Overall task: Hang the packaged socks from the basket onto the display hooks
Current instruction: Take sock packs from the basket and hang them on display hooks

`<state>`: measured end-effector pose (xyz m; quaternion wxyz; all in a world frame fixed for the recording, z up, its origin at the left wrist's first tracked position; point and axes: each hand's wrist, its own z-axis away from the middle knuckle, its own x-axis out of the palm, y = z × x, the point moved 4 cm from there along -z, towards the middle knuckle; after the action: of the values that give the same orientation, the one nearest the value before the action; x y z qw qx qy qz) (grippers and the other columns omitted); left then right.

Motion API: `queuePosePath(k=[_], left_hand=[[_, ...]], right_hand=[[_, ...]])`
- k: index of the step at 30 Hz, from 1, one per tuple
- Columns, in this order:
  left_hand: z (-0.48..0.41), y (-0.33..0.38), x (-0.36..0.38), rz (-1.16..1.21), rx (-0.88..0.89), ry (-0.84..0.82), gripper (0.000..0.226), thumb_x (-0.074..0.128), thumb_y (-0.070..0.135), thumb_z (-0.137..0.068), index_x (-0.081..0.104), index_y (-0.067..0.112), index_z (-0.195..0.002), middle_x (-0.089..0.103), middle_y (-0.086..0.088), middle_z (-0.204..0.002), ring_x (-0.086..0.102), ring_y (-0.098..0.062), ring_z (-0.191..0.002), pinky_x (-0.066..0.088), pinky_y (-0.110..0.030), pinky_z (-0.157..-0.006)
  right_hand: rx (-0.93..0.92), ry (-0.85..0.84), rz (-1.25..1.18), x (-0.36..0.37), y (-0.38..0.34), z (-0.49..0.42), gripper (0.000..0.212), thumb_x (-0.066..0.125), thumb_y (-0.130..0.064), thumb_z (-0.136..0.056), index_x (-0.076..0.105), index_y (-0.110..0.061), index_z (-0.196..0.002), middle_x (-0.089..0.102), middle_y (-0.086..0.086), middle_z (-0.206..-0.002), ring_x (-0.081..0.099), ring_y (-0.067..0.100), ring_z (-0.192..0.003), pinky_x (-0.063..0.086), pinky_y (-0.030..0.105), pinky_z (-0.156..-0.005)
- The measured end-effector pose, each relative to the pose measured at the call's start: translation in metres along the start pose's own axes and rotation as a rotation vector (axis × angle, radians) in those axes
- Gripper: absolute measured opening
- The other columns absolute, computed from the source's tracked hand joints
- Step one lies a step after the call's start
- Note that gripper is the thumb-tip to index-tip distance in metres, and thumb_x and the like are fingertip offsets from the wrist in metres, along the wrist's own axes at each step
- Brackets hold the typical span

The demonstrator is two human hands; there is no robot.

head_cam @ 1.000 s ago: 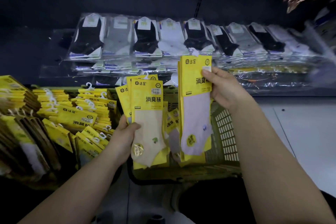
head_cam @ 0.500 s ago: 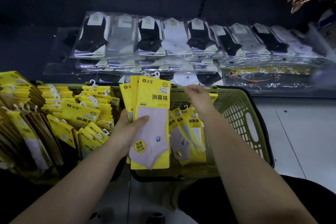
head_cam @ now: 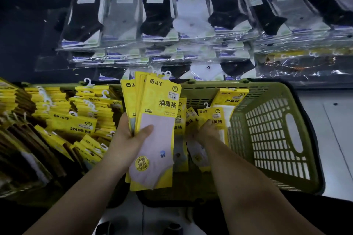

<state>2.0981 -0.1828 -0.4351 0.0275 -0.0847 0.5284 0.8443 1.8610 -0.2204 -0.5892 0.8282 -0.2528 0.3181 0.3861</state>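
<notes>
Socks in our left hand (head_cam: 127,135): we clamp a fanned stack of yellow sock packs (head_cam: 156,129), upright, above the basket's near-left corner; count unclear
Right hand (head_cam: 207,129): down inside the green basket (head_cam: 271,139), grip closing on one pack (head_cam: 215,118); whether it is fully clamped we cannot tell
Basket: right half bare mesh, open room there; several packs crowd the left half
Left edge: rows of yellow packs (head_cam: 72,118) packed tight
Far edge: clear-bagged socks (head_cam: 158,13) overlapping in rows
</notes>
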Motion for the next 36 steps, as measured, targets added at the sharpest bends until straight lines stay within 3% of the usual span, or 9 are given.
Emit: queuePosePath(k=[3,8,12,17,20,22,27,31,36], left_hand=[[0.001,-0.002,-0.001,-0.029,0.009,0.013,0.032,0.065,0.019,-0.088,0.047,0.04,-0.103,0.066,0.016,-0.097,0.066,0.003,-0.08,0.052,-0.015,-0.056],[0.003,-0.004,-0.002,-0.073,0.022,0.022,0.033,0.065,0.019,-0.088,0.046,0.037,-0.107,0.065,0.012,-0.104,0.066,-0.004,-0.089,0.054,-0.024,-0.067],[0.005,-0.002,0.002,-0.09,0.044,0.025,0.038,0.065,0.017,-0.088,0.043,0.03,-0.116,0.063,0.013,-0.105,0.063,0.0,-0.089,0.051,-0.012,-0.058],[0.005,-0.003,0.002,-0.118,0.062,0.027,0.032,0.065,0.016,-0.088,0.044,0.037,-0.103,0.061,0.018,-0.1,0.062,0.011,-0.079,0.048,-0.008,-0.056],[0.004,-0.003,0.003,-0.112,0.071,0.031,0.038,0.065,0.017,-0.088,0.042,0.031,-0.116,0.061,0.014,-0.105,0.062,0.001,-0.09,0.051,-0.018,-0.065],[0.004,-0.003,0.003,-0.087,0.07,0.04,0.041,0.064,0.016,-0.089,0.042,0.025,-0.121,0.061,0.007,-0.109,0.061,-0.011,-0.096,0.051,-0.029,-0.074],[0.01,0.0,0.003,0.121,0.029,0.044,0.037,0.062,0.008,-0.09,0.044,0.021,-0.12,0.063,0.003,-0.109,0.063,-0.019,-0.097,0.052,-0.033,-0.073],[0.018,0.01,0.004,0.323,-0.031,0.042,0.044,0.06,0.005,-0.09,0.043,0.014,-0.13,0.062,-0.008,-0.118,0.061,-0.032,-0.104,0.051,-0.051,-0.088],[0.04,0.036,0.017,0.585,-0.087,-0.054,0.034,0.061,0.016,-0.092,0.045,0.032,-0.117,0.066,0.005,-0.107,0.068,-0.018,-0.088,0.055,-0.035,-0.064]], right_hand=[[0.005,0.049,0.06,0.01,0.007,-0.002,0.054,0.048,-0.029,-0.097,0.026,-0.006,-0.14,0.026,0.016,-0.145,0.03,0.032,-0.133,0.037,0.04,-0.102],[0.062,0.034,-0.131,0.018,0.02,-0.004,0.057,0.045,-0.026,-0.098,0.018,-0.002,-0.142,0.028,0.015,-0.147,0.04,0.036,-0.128,0.036,0.042,-0.101],[0.054,0.044,0.027,0.016,0.021,-0.002,0.049,0.048,-0.037,-0.095,0.034,-0.01,-0.133,0.044,0.011,-0.134,0.043,0.03,-0.124,0.036,0.038,-0.096],[-0.03,0.002,0.092,0.011,0.018,0.0,0.04,0.057,-0.031,-0.09,0.054,-0.011,-0.124,0.05,0.012,-0.128,0.046,0.03,-0.119,0.04,0.037,-0.091],[-0.064,-0.051,-0.049,-0.007,0.021,0.007,0.037,0.058,-0.022,-0.09,0.05,-0.004,-0.122,0.057,0.018,-0.122,0.053,0.035,-0.113,0.042,0.034,-0.081],[-0.073,-0.044,-0.105,-0.027,0.03,0.015,0.04,0.057,-0.017,-0.091,0.046,-0.003,-0.127,0.057,0.02,-0.123,0.055,0.036,-0.112,0.047,0.037,-0.085],[-0.167,0.023,-0.334,-0.098,0.047,0.058,0.038,0.057,-0.011,-0.091,0.049,-0.005,-0.128,0.06,0.018,-0.12,0.06,0.029,-0.093,0.048,0.033,-0.072],[-0.333,-0.116,-0.79,-0.156,0.028,0.124,0.031,0.057,-0.002,-0.09,0.055,-0.011,-0.12,0.063,0.015,-0.12,0.065,0.024,-0.089,0.054,0.041,-0.079],[-0.539,-0.254,-1.183,-0.185,-0.024,0.207,0.032,0.048,0.005,-0.091,0.054,-0.009,-0.119,0.069,0.01,-0.105,0.068,0.021,-0.083,0.055,0.029,-0.064]])
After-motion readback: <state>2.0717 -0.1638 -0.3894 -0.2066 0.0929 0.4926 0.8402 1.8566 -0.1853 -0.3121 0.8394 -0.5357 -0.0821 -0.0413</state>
